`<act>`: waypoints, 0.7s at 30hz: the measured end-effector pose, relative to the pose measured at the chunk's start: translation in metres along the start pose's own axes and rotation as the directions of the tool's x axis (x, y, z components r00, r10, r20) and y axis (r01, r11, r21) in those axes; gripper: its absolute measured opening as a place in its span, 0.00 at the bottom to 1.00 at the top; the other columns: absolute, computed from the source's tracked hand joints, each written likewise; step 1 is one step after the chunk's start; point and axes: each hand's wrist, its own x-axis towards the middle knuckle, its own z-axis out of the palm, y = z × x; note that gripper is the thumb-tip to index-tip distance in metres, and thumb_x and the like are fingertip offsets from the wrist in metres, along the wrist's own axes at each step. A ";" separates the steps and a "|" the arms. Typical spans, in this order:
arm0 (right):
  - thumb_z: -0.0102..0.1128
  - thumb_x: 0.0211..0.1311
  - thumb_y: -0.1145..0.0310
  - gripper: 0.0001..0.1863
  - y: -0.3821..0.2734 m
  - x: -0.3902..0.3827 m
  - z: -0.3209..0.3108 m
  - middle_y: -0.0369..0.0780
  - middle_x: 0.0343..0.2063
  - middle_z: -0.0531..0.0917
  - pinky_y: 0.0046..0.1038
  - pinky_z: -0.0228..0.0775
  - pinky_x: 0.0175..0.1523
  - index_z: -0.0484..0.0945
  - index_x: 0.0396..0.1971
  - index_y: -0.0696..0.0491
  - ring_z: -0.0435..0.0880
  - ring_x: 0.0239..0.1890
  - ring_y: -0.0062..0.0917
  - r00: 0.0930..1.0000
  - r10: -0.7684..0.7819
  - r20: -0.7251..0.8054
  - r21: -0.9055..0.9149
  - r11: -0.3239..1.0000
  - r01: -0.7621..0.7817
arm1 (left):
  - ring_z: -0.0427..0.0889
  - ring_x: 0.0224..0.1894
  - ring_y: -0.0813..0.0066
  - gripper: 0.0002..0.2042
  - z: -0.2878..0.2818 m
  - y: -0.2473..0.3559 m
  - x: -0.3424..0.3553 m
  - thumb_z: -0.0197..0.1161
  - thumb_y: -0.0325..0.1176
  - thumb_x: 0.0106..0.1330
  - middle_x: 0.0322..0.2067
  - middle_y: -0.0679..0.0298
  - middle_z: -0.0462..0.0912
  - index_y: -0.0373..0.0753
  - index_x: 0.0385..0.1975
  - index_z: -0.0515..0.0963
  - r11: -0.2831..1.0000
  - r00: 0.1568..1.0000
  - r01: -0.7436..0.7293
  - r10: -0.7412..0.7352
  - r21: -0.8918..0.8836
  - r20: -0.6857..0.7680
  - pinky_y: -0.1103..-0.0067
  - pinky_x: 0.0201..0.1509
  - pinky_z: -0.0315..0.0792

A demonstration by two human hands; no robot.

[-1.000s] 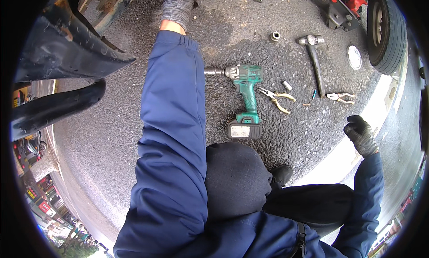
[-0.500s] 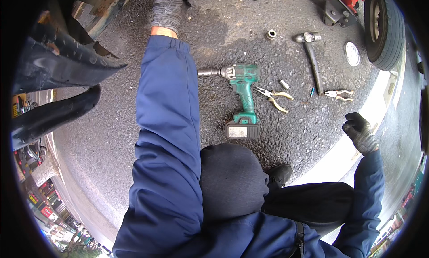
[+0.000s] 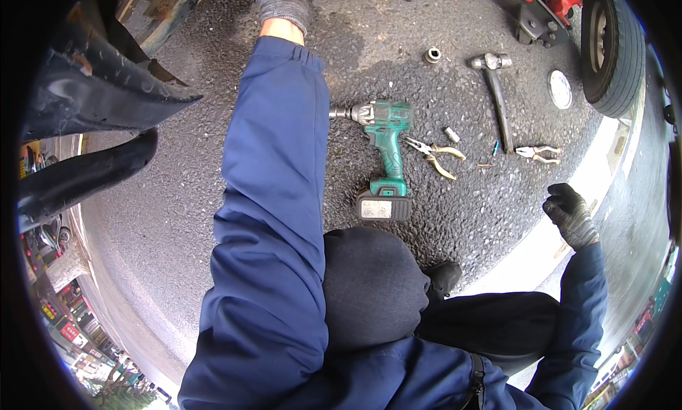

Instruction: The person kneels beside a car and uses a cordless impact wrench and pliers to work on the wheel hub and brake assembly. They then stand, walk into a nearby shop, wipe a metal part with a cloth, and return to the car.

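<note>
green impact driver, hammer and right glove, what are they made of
Green impact driver: probably plastic, going by its smooth, scuffed casing; the silvery nose looks metal. Hammer: probably steel head, given the silvery sheen; dark handle unclear. Right glove: apparently knitted fabric, from its mottled grey texture; black fingers may be coated.

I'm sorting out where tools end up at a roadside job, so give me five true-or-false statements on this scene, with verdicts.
1. The green power tool lies on the asphalt. True.
2. The hammer lies left of the green power tool in the picture. False: the hammer lies to its right.
3. The left hand and right hand both wear gloves. True.
4. The right hand grips pliers. False: the long-nosed pliers and blunt-nosed pliers lie on the asphalt.
5. A round white object lies between the hammer and the tire. True.
</note>
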 end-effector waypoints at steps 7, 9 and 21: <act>0.64 0.55 0.74 0.20 0.000 0.000 0.001 0.36 0.31 0.76 0.22 0.70 0.44 0.71 0.47 0.60 0.74 0.35 0.19 1.000 0.000 0.000 0.015 1.000 0.000 | 0.67 0.11 0.75 0.10 0.004 -0.001 0.000 0.58 0.40 0.66 0.15 0.66 0.72 0.41 0.28 0.76 1.000 1.000 0.001 -0.001 -0.006 -0.011 0.78 0.13 0.61; 0.64 0.55 0.74 0.20 -0.001 0.000 0.001 0.36 0.31 0.76 0.22 0.70 0.44 0.71 0.47 0.60 0.74 0.35 0.19 1.000 0.008 0.006 0.016 1.000 -0.008 | 0.67 0.11 0.75 0.10 0.007 -0.003 0.003 0.58 0.40 0.66 0.15 0.66 0.71 0.41 0.28 0.76 0.996 1.000 -0.002 0.003 -0.090 0.012 0.78 0.13 0.61; 0.63 0.55 0.75 0.19 0.003 0.000 0.000 0.36 0.31 0.76 0.22 0.71 0.42 0.72 0.47 0.59 0.74 0.35 0.18 1.000 -0.005 0.003 -0.008 1.000 0.005 | 0.72 0.23 0.75 0.11 0.005 -0.021 0.011 0.50 0.38 0.69 0.23 0.67 0.77 0.41 0.34 0.79 0.985 0.985 0.006 0.024 -0.172 0.171 0.77 0.26 0.66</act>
